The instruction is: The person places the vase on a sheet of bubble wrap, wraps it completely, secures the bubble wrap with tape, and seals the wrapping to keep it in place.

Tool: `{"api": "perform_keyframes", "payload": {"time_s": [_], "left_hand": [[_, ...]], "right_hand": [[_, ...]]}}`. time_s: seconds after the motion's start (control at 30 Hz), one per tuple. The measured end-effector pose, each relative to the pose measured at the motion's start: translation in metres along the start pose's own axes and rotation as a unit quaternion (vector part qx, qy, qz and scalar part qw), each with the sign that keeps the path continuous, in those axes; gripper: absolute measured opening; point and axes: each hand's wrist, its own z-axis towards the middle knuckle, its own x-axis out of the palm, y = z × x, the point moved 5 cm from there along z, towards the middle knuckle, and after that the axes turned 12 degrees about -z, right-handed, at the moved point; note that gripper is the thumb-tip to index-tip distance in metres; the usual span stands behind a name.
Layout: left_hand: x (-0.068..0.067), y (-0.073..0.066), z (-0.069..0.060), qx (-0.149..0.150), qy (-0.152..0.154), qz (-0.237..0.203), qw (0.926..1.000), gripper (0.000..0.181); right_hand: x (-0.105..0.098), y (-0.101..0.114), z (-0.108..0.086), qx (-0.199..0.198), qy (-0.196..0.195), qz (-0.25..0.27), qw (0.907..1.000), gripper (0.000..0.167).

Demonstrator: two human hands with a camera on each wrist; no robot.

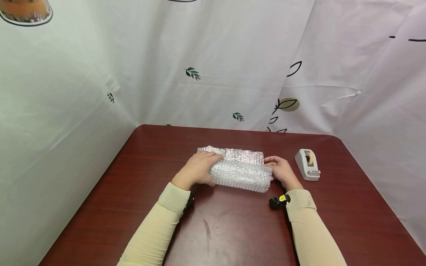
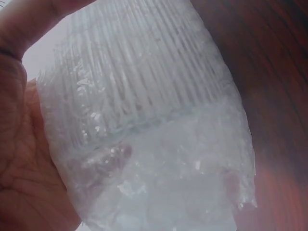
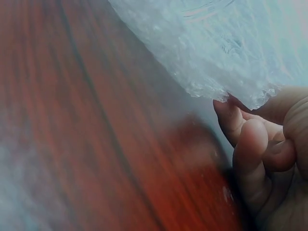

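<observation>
A roll of clear bubble wrap (image 1: 240, 175) lies crosswise on the table, with a flat flap of the same wrap (image 1: 244, 156) spreading out behind it. What may be inside the roll cannot be made out. My left hand (image 1: 199, 168) grips the roll's left end, thumb on the near side and fingers over the top. In the left wrist view, the ribbed wrap (image 2: 144, 72) sits against the palm. At the right end, my right hand (image 1: 279, 170) pinches the wrap's edge. The right wrist view shows curled fingers (image 3: 250, 139) at the ragged border of the wrap (image 3: 202, 48).
A white tape dispenser (image 1: 307, 164) with a roll of tape stands on the right of the dark red wooden table (image 1: 146, 177), beyond my right hand. White printed cloth (image 1: 213, 66) hangs behind the table and along both sides.
</observation>
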Motion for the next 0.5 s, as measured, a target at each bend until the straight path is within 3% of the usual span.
{"api": "perform_keyframes", "payload": {"time_s": [0.33, 0.5], "left_hand": [[-0.0023, 0.0028, -0.0006, 0.005, 0.004, -0.028, 0.9996, 0.086], [-0.0053, 0.0030, -0.0027, 0.001, 0.027, -0.064, 0.9976, 0.088]], "right_hand": [[0.0003, 0.0008, -0.0005, -0.003, -0.002, -0.007, 1.0000, 0.033], [-0.0029, 0.0000, -0.0014, -0.009, -0.002, -0.013, 0.9999, 0.032]]}}
